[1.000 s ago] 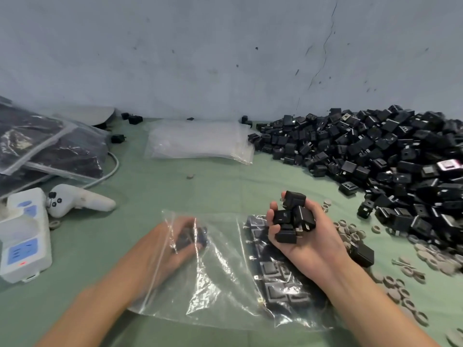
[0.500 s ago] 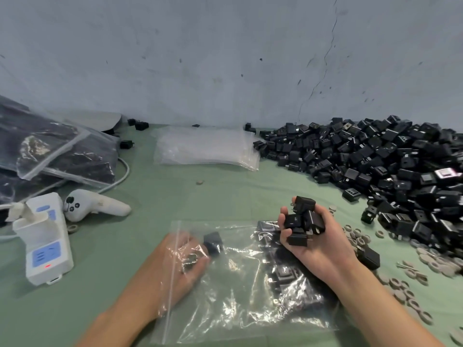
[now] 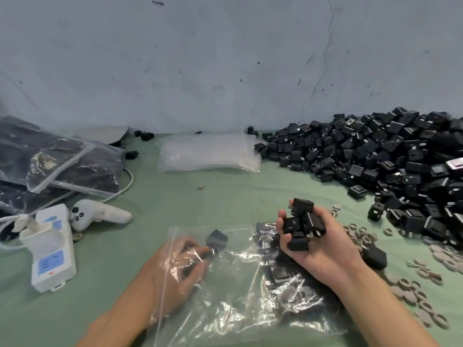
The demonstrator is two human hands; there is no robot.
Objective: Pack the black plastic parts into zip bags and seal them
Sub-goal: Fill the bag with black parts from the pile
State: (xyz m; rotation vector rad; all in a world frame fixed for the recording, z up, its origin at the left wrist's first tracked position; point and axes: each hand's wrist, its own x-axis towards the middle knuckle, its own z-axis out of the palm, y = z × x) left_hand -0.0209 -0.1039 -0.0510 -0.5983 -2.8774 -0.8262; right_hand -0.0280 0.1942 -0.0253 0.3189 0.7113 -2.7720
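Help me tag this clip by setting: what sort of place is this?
Likely a small packing workshop bench: a big pile of black parts against a bare wall, a stack of empty zip bags, and filled bags set aside at the left.

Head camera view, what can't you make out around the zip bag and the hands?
1. Left hand, head view: fingers blurred behind the crinkled zip bag; whether they pinch the loose part is unclear.
2. Parts in the bag, head view: count hidden by the right hand and glare.
3. Pile of black parts, head view: cut off by the right edge.
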